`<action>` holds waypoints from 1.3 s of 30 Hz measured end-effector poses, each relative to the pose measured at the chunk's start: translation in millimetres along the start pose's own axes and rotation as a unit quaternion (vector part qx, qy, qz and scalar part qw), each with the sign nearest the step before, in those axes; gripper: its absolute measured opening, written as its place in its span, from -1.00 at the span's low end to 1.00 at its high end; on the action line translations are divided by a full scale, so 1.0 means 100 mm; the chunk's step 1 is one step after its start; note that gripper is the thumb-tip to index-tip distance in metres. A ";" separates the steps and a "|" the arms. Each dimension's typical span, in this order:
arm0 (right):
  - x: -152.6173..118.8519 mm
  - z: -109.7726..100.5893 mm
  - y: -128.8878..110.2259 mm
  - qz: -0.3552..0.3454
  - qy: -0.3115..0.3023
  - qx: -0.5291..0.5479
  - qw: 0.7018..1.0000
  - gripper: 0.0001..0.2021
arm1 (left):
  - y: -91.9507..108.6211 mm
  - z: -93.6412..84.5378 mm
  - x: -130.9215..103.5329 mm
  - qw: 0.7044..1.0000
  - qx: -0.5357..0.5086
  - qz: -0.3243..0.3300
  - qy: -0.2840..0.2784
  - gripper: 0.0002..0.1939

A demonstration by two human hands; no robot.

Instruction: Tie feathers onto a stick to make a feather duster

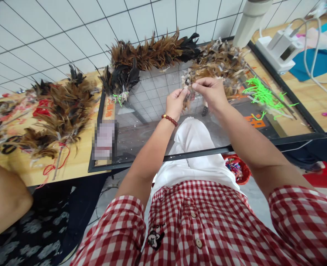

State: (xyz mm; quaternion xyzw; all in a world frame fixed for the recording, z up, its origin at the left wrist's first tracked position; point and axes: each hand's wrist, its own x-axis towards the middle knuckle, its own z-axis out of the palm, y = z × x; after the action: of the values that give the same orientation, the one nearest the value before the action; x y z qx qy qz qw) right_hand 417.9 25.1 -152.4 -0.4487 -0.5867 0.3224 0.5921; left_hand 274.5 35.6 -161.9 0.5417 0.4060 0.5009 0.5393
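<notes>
Over the glass-topped board (pixel 141 136), my left hand (pixel 176 103), with a beaded bracelet on its wrist, pinches a small bunch of brown and grey feathers (pixel 187 99). My right hand (pixel 211 92) is closed at the top of the same bunch, thumb and forefinger together. Behind my right hand lies a loose pile of brown feathers (pixel 227 61). A long row of brown and black feathers (pixel 152 51) runs along the wall. At the board's left corner stands a black feather bunch (pixel 121 79) with green ties at its base.
Bright green strings (pixel 263 96) lie on the right of the board. A power strip (pixel 275 53) with cables is at the back right. More feathers (pixel 66 107) with red string cover the left table, beside another person's arm (pixel 5 195). A red basket (pixel 245 173) is below the edge.
</notes>
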 end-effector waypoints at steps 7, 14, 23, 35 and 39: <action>-0.08 0.11 -0.01 -0.007 0.016 0.009 1.000 -0.59 | 0.06 0.02 -0.05 0.998 -0.027 -0.043 -0.026 -0.64; 0.05 -0.03 0.06 0.024 0.022 -0.044 0.999 -0.46 | 0.04 -0.01 -0.01 0.998 -0.025 -0.049 -0.021 -0.68; 0.04 -0.02 -0.06 -0.031 0.104 0.000 0.994 -0.42 | 0.02 -0.03 0.01 0.994 -0.081 -0.070 -0.033 -0.65; -0.03 0.02 -0.05 -0.042 0.003 -0.090 0.995 -0.49 | 0.02 -0.10 0.06 0.994 -0.097 -0.038 -0.032 -0.69; 0.05 -0.05 0.04 -0.039 0.004 -0.064 0.997 -0.52 | 0.07 -0.02 -0.01 0.989 -0.124 -0.072 -0.030 -0.70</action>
State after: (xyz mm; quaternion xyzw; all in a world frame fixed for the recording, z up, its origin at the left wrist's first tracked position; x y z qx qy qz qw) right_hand 423.9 29.9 -153.6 -0.4638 -0.6210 0.2593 0.5762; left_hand 271.2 34.1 -155.1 0.4545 0.3623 0.4906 0.6492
